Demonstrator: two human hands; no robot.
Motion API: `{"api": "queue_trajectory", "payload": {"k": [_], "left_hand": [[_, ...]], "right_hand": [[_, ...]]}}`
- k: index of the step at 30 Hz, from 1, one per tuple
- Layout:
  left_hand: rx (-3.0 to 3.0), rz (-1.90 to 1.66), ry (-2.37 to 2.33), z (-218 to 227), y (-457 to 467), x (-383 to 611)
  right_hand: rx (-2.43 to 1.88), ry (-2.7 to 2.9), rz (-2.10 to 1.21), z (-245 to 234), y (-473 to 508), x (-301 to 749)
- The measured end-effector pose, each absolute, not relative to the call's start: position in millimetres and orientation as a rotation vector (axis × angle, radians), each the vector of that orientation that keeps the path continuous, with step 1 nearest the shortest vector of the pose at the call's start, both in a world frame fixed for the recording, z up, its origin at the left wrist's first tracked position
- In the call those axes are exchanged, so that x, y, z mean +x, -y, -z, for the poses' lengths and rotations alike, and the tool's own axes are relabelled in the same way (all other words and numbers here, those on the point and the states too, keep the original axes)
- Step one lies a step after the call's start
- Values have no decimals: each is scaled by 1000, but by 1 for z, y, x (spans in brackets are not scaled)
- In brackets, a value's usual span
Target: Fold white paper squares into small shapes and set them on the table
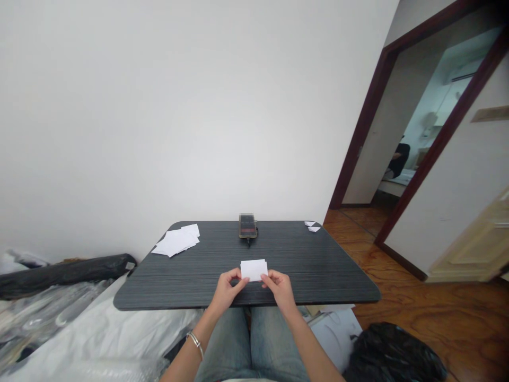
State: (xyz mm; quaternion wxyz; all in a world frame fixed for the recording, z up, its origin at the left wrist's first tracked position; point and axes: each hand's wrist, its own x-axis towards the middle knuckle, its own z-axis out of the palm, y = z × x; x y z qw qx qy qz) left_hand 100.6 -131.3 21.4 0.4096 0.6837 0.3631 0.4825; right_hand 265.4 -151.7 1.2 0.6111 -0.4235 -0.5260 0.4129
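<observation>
Both my hands hold a small white paper sheet by its sides, just above the near edge of the dark grey wood-grain table. It looks folded or layered, but I cannot tell which. My left hand pinches its left side, and my right hand pinches its right side. Farther left on the table lies a loose pile of white paper sheets. A smartphone with a black cable lies at the far edge. Two small white paper pieces lie at the far right corner.
A black rolled bundle and white plastic sheeting lie left of the table. A black bag sits low on the right on the wooden floor. A doorway shows a seated person in another room.
</observation>
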Motion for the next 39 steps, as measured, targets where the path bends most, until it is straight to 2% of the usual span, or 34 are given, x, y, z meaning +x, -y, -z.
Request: {"api": "queue_trajectory", "payload": {"k": [9,19,28,39], "left_hand": [[1405,-1274,-742,-28,134,106],[1311,-1272,-830,-29,142,111],[1319,-1260,-860,-49,154,112],[1331,-1256,-851,-72,168,109]], "right_hand": [[-1027,1189,-918,0,154,263],[-1036,1149,-962,-12,168,256],[-912,987,-1030,-29,179,254],[-956,1004,-1053,-50,193,255]]}}
